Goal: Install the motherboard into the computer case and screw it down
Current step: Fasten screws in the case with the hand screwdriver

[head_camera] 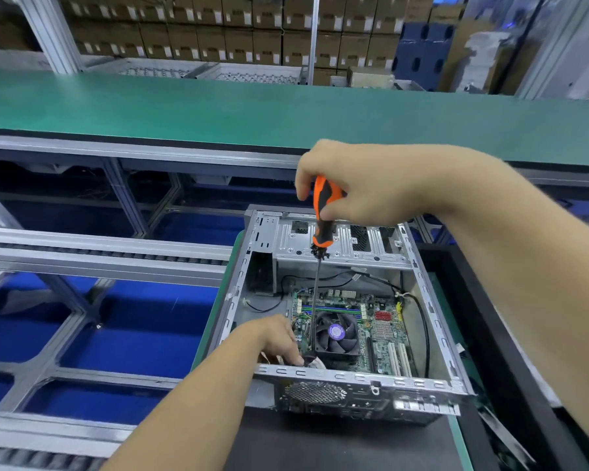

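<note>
An open metal computer case (432, 311) lies on its side on a dark mat. Inside it sits a green motherboard (385, 331) with a black cooler fan (336, 333). My right hand (364, 181) grips the orange and black handle of a screwdriver (323, 212) held upright. Its long shaft runs down to the board's near left corner. My left hand (279, 338) reaches into the case there, fingertips pinching at the screwdriver tip beside the fan. The screw itself is hidden.
A green conveyor belt (218, 107) crosses behind the case. Aluminium frame rails (99, 253) and blue trays (133, 334) lie to the left. Black cables (422, 311) loop inside the case along its right wall. Stacked cardboard boxes (218, 28) fill the background.
</note>
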The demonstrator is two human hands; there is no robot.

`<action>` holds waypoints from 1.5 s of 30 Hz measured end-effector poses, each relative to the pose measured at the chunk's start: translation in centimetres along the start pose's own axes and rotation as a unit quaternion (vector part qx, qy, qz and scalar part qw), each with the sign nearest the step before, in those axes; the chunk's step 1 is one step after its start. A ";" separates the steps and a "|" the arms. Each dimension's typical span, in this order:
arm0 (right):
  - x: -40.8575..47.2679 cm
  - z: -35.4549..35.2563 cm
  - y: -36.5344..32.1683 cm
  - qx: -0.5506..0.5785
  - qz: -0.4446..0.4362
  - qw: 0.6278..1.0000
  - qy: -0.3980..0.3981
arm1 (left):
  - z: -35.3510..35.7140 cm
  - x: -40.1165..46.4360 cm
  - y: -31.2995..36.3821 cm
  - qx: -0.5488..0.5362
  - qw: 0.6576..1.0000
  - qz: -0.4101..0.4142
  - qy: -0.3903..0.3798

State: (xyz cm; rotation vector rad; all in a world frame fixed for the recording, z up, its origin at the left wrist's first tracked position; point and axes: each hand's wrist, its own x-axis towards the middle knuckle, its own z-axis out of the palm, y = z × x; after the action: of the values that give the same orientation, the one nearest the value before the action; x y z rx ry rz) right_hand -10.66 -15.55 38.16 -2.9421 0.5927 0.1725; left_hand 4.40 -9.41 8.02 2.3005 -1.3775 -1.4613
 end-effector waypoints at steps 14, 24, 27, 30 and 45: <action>0.7 1.1 -0.6 -0.006 -0.036 0.996 0.081 | 0.8 0.4 1.3 0.258 0.961 -0.088 -0.049; 1.1 0.4 -0.2 -0.027 -0.005 0.998 0.059 | -0.2 -0.1 0.8 0.012 0.999 -0.048 -0.017; 1.6 0.5 0.3 -0.094 0.059 0.991 0.079 | -0.2 -0.5 1.0 0.017 0.998 -0.021 -0.059; 1.3 0.9 0.1 0.032 -0.013 0.998 0.044 | 0.2 -0.6 1.3 0.123 0.987 -0.013 -0.107; 0.9 0.5 -0.1 0.009 0.000 0.997 0.072 | 0.7 -0.3 1.2 0.302 0.948 -0.001 -0.102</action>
State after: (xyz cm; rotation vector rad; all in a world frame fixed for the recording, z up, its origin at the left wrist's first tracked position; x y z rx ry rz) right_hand -9.82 -15.77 37.55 -2.9554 0.6087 -0.0460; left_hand 3.10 -9.65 8.43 2.5162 -2.1362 -1.4614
